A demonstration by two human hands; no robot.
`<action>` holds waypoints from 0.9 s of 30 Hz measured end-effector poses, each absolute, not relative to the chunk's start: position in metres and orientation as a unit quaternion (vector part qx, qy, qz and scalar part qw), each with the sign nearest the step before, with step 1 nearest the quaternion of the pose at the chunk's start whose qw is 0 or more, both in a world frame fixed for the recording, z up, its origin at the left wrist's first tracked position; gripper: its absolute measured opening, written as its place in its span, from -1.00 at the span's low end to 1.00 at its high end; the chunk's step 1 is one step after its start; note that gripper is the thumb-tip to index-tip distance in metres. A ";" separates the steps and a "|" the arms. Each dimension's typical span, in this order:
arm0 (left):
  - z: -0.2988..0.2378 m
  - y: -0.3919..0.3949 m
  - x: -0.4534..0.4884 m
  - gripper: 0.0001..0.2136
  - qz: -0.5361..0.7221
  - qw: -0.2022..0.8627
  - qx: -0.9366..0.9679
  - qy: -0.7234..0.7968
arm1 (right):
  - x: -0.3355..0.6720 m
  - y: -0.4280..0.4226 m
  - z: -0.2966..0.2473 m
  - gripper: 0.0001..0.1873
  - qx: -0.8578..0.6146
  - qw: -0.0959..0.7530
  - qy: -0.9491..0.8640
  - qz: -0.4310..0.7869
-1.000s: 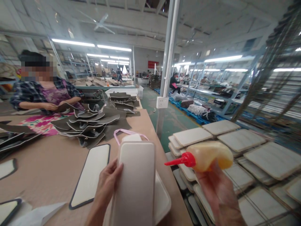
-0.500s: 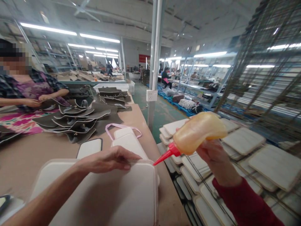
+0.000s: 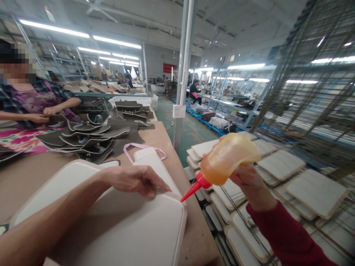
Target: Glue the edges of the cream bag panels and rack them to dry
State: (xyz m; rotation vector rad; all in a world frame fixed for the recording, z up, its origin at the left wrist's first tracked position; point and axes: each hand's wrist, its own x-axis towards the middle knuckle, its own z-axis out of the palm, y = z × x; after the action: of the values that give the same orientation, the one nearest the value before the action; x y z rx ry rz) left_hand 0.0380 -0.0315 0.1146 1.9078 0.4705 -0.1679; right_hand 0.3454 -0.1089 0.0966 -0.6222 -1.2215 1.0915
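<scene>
My right hand [image 3: 246, 179] is wrapped round a squeeze bottle [image 3: 226, 157] of amber liquid, tilted with its red nozzle pointing down to the left. The nozzle tip is at the right far corner of a large white rounded panel [image 3: 144, 225], seemingly touching its edge. With thumb and fingers, my left hand [image 3: 138, 181] pinches the panel's far edge, a short way left of the nozzle. My left forearm crosses over the panel and hides part of it. Beyond the panel, a narrow white piece [image 3: 148, 157] lies on the brown table [image 3: 158, 135] with a pink strap [image 3: 130, 147].
Stacks of white panels [image 3: 281, 164] on racks stand at the right, below a tall wire rack [image 3: 302, 74]. Dark grey pieces with pale edges [image 3: 91, 138] are piled at the left, before a co-worker [image 3: 36, 98]. A post with a socket box [image 3: 179, 111] rises beyond the table.
The panel has turned clockwise, its far left corner going up and its far right corner down slightly. The bottle has shifted slightly left, its nozzle tip following the corner down.
</scene>
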 end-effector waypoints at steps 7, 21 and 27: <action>0.118 -0.030 0.042 -0.54 -0.099 0.592 0.774 0.204 | 0.340 -0.108 0.104 -0.57 -0.265 0.619 -0.557 0.487; 0.116 -0.029 0.033 -0.60 -0.039 0.612 0.767 0.191 | 0.349 -0.105 0.086 -0.27 -0.266 0.653 -0.498 0.504; 0.112 -0.027 0.026 -0.60 -0.006 0.635 0.746 0.200 | 0.340 -0.117 0.086 -0.57 -0.298 0.657 -0.507 0.471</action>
State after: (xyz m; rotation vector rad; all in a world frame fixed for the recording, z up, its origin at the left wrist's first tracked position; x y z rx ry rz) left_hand 0.0260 -0.0272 0.1125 1.7062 0.4569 -0.0130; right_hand 0.3395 -0.1166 0.0862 -0.6763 -1.1494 1.0679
